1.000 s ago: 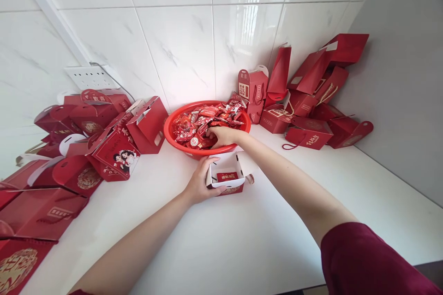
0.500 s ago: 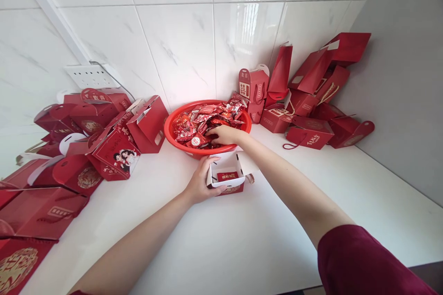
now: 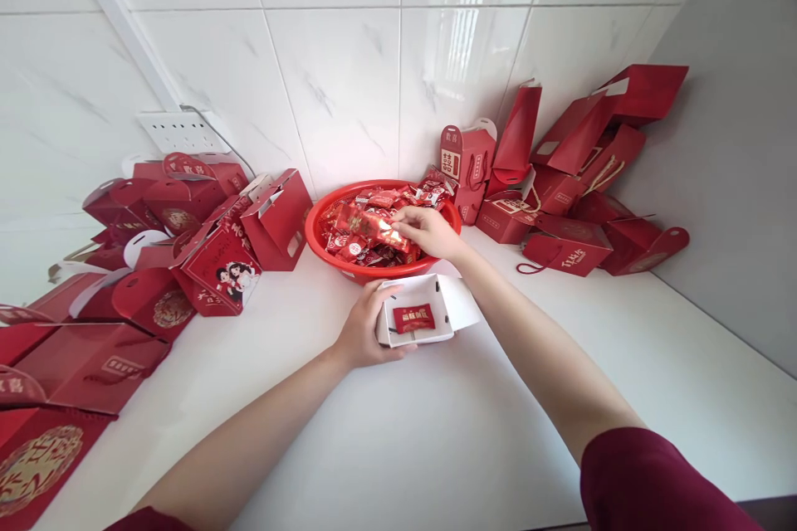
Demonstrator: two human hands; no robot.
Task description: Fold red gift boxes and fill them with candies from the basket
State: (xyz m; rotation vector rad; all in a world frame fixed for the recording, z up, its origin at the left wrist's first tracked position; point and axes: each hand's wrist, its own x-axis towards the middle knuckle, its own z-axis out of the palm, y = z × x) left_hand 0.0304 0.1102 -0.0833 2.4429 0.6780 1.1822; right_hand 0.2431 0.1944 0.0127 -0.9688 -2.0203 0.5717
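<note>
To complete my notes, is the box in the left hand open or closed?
Open: the box in the left hand shows its white inside, with a red packet visible.

The white-lined box (image 3: 429,293) was open, a red packet (image 3: 413,318) inside. A shiny packet (image 3: 374,226) hung over the red basket (image 3: 374,271).

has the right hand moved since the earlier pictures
Yes. Judged against the red basket, the right hand has shifted rightward and slightly up in the picture.
</note>
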